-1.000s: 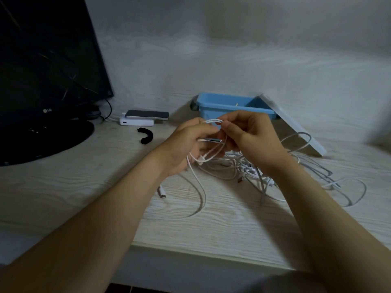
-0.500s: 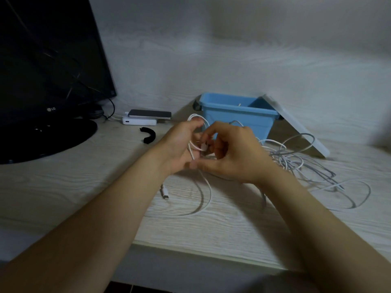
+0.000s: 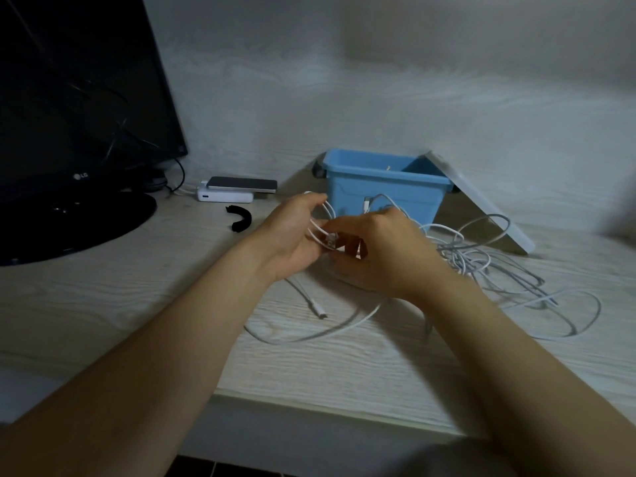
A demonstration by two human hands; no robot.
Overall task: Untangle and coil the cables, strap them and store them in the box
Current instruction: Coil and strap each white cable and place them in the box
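Both of your hands meet at the centre of the desk (image 3: 120,304), just in front of the blue box (image 3: 385,201). Your left hand (image 3: 292,235) curls its fingers round several loops of white cable (image 3: 330,213) and grips them. Your right hand (image 3: 382,259) is closed on the same cable, pinching it near a plug beside the left fingers. The cable tangle (image 3: 475,259) lies on the desk to the right of your right hand. The box is open, and its lid (image 3: 481,208) leans against its right side. A black strap (image 3: 241,220) lies left of your left hand, apart from it.
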